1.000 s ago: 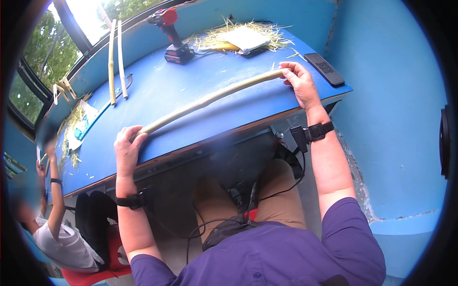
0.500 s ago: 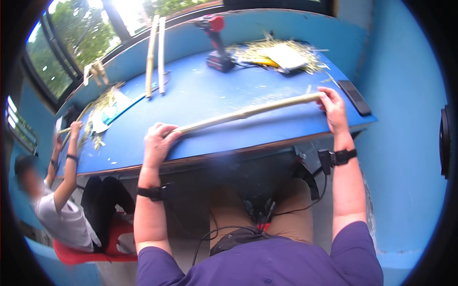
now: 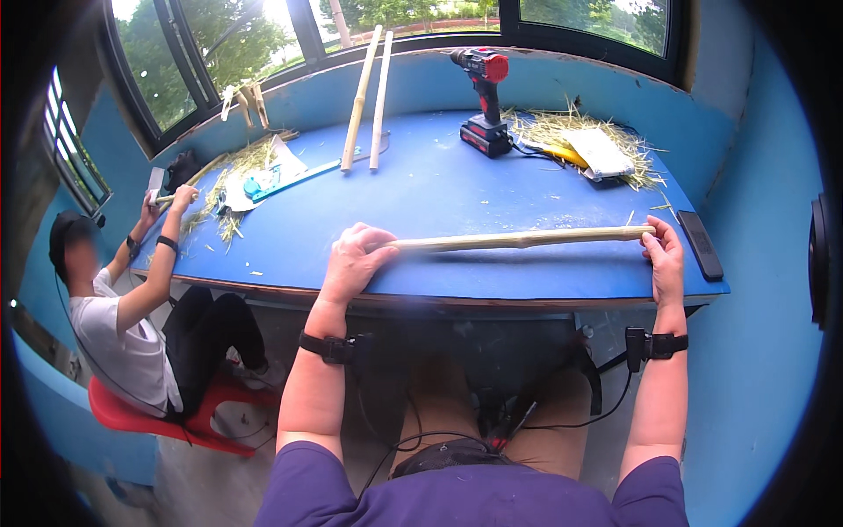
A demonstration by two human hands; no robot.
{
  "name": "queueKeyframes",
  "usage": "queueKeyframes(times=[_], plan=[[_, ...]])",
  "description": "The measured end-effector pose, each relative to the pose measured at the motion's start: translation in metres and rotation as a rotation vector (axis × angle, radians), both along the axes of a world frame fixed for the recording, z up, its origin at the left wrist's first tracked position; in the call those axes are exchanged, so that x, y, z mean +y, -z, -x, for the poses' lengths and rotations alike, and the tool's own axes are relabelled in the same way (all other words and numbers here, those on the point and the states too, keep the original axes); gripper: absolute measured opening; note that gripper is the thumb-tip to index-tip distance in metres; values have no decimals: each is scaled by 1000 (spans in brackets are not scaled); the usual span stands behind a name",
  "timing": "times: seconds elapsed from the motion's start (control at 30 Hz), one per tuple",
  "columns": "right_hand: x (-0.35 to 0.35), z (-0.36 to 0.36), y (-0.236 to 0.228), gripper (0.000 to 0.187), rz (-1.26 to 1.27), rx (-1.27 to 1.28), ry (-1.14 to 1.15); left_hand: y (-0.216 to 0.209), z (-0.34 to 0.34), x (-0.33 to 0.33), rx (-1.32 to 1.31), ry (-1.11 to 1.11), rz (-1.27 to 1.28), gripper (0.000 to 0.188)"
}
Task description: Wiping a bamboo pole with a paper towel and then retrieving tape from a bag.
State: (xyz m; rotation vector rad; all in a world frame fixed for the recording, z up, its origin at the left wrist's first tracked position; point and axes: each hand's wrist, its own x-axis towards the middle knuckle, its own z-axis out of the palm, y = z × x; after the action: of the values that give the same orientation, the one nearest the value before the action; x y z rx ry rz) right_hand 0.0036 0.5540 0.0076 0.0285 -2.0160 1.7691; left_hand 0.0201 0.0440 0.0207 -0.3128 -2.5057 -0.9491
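Observation:
A pale bamboo stick point(image 3: 518, 239) is stretched between my two hands, nearly level, just over the near part of the blue table point(image 3: 413, 193). Its left end sits in the closed fingers of my left hand point(image 3: 356, 261). The thumb and fingers of my right hand point(image 3: 665, 255) pinch the right end. A black phone point(image 3: 699, 244) lies just right of my right hand. Beyond the stick, two more bamboo sticks lean at the back, a thicker one point(image 3: 361, 101) and a thinner one point(image 3: 381, 101).
A red and black cordless drill point(image 3: 486, 105) stands at the back. Beside it are straw point(image 3: 637, 145) and a white packet point(image 3: 599, 153). A blue saw-like tool point(image 3: 294, 180) lies left near more straw. At far left a co-worker point(image 3: 118, 307) sits on a red stool point(image 3: 198, 430), holding a stick.
The view has swung left, so the table and everything on it sit further right. The bamboo stick has gone from slanting up to the right to nearly level, still in both hands.

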Motion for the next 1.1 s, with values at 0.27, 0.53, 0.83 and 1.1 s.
queueKeyframes(times=[0.27,0.53,0.83,1.1], plan=[[3,1,3,39,-13,25,-8,7,6,-2,-1,58,-106,22],[4,2,4,41,32,20,-36,16,10,-6,-39,31,-266,26],[4,6,6,35,45,75,-55,6,3,2,82,37,-154,27],[-2,3,5,27,-38,96,3,-5,-3,14,77,-16,-18,27]])
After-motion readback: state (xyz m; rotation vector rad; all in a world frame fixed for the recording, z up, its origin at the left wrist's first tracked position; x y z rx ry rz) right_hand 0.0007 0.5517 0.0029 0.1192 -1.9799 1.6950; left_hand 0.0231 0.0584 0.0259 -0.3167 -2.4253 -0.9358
